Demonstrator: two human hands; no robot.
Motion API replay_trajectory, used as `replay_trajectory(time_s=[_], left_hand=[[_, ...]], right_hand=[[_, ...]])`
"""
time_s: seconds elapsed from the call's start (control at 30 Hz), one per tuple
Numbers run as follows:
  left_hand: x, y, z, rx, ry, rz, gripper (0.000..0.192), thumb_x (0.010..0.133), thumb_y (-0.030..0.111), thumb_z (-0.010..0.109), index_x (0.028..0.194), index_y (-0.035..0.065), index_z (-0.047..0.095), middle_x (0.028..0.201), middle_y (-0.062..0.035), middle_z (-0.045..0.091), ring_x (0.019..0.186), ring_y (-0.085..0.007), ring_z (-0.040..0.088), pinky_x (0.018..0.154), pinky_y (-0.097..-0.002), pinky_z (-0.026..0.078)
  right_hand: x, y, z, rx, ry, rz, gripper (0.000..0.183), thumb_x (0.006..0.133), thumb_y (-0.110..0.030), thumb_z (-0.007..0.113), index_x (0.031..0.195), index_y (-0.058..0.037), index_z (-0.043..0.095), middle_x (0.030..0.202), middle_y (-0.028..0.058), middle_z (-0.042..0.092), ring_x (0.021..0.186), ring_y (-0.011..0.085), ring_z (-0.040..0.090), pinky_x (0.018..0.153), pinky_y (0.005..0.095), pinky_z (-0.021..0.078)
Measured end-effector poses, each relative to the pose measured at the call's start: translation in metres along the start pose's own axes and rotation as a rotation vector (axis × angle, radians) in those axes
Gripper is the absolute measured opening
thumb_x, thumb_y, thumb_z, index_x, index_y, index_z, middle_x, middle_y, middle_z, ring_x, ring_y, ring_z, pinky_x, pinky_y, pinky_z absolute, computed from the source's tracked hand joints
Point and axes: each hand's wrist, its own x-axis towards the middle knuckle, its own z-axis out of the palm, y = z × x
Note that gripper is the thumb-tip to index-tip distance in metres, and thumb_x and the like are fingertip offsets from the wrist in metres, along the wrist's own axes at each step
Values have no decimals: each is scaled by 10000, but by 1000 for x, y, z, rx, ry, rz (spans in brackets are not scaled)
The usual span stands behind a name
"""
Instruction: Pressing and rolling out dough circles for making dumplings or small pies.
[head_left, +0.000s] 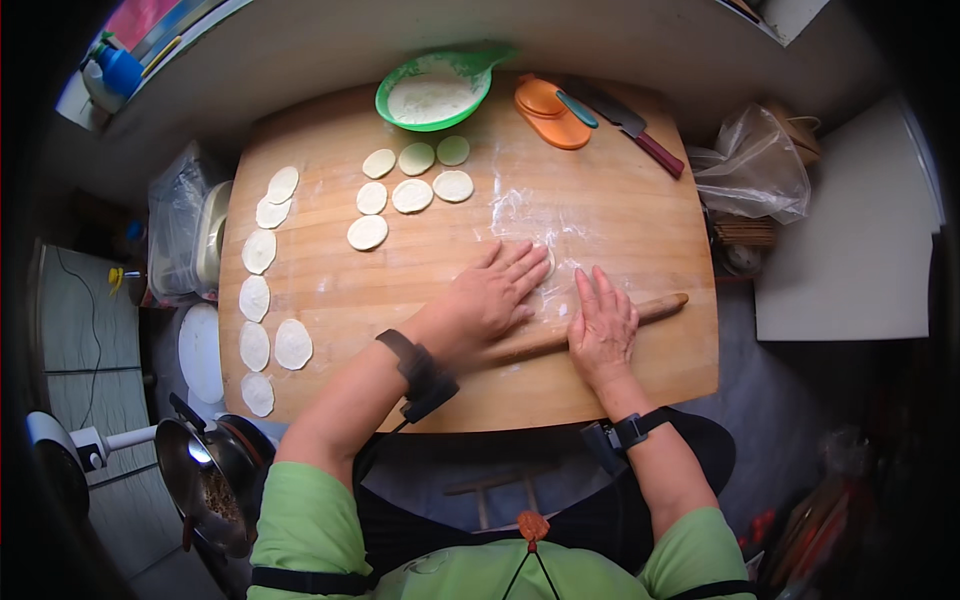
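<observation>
My left hand (495, 292) lies flat, palm down, with its fingers over a small dough round (551, 262) that shows at the fingertips. My right hand (606, 322) rests on a wooden rolling pin (664, 306), which slants across the front of the wooden board; its left part is partly hidden by my left hand and wrist. Whether the right fingers grip the pin is hard to tell. Several small, thick dough discs (412, 196) lie at the middle back. Thinner dough wrappers (254, 298) form a column at the left, two of them overlapping at the top. Flour is smeared near my hands.
A green plastic bowl of flour (431, 97) stands at the back of the wooden board (450, 405). Right of it are an orange dumpling press (551, 112) and a knife (626, 124) with a dark red handle. A metal pan (202, 480) sits low at the left.
</observation>
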Motion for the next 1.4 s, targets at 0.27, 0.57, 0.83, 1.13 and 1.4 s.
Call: replay_trajectory(time_s=[0.27, 0.57, 0.83, 1.13, 1.4], left_hand=[[-8, 7, -22, -180, 69, -119, 445, 857, 190, 607, 1280, 79, 528, 1333, -141, 486, 1270, -302, 421, 1030, -442, 363], [15, 28, -13, -205, 190, -506, 201, 729, 118, 733, 853, 41, 595, 928, -126, 628, 878, -324, 592, 756, -399, 498], [39, 21, -22, -390, 668, -252, 149, 728, 28, 716, 847, 33, 627, 800, -131, 617, 746, -300, 622, 656, -372, 502], [22, 10, -9, -223, 69, 209, 98, 684, 68, 651, 702, 49, 556, 758, -107, 547, 768, -300, 550, 703, -381, 473], [11, 4, -14, -306, 78, -140, 60, 735, 35, 646, 777, 25, 604, 787, -133, 587, 788, -327, 580, 694, -381, 481]], right_hand=[[25, 12, -7, 64, -88, -8, 550, 774, -171, 577, 1320, -144, 513, 1367, 122, 463, 1089, 296, 489, 925, 450, 391], [54, 17, 10, 27, -125, -88, 546, 819, -195, 548, 1355, -110, 484, 1473, 146, 379, 1378, 301, 318, 1076, 508, 300], [32, 18, 3, 57, -82, -80, 556, 822, -180, 542, 1371, -125, 473, 1437, 155, 428, 1343, 314, 378, 1076, 541, 288], [29, 16, 4, 105, -40, -60, 594, 801, -172, 549, 1385, -132, 451, 1431, 155, 432, 1331, 310, 393, 1067, 525, 309], [33, 15, 2, 99, -43, -56, 611, 798, -170, 544, 1397, -131, 435, 1429, 163, 432, 1328, 309, 398, 1064, 515, 316]])
